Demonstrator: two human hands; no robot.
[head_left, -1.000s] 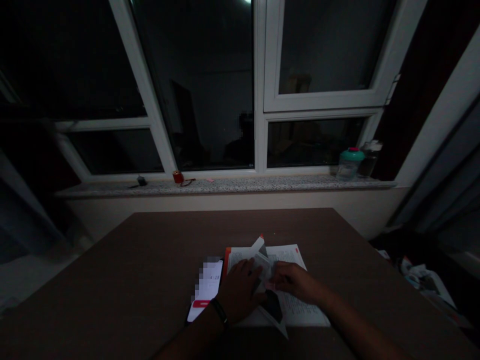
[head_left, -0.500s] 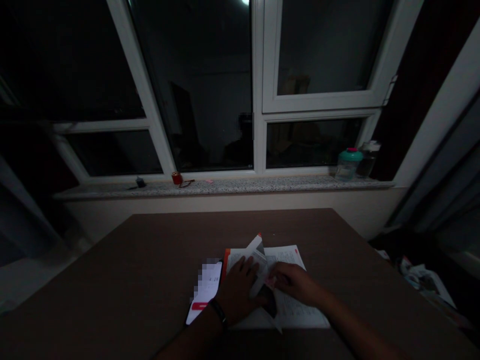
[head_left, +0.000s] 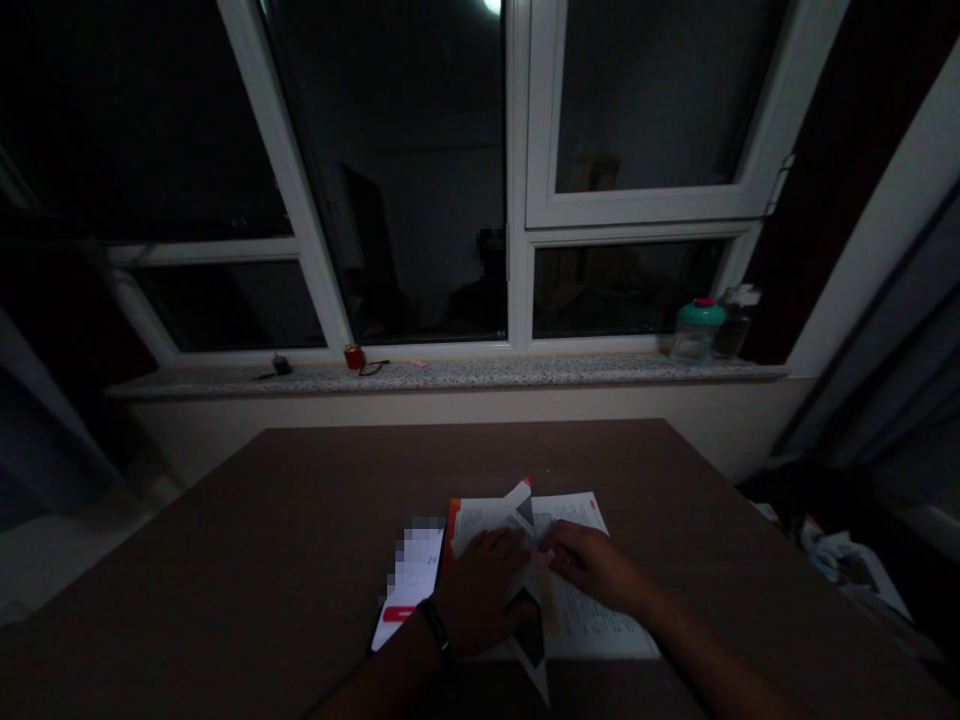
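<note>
An open book [head_left: 592, 620] with printed pages and an orange left edge lies on the table. One of its pages, a folded page [head_left: 525, 510], stands up along the middle with pointed corners at top and bottom. My left hand [head_left: 484, 590], with a dark band on the wrist, rests flat over the left side of this page, fingers stretched forward and thumb toward the fold. From the right, my right hand [head_left: 589, 560] has its fingertips pinched at the page's creased edge. The exact grip is dim and partly hidden.
A lit phone [head_left: 416, 580] lies left of the book on the brown table [head_left: 262, 540]. On the stone windowsill [head_left: 487, 375] are a small dark bottle [head_left: 281, 364], a red can-like object [head_left: 354, 357] and a teal-lidded bottle [head_left: 697, 330]. Papers [head_left: 855, 570] are piled at the right.
The raised page's top corner has shifted slightly right and down, and its lower corner has swung left and toward me. My left hand has slid right, fingers flatter; my right hand stays nearly in place.
</note>
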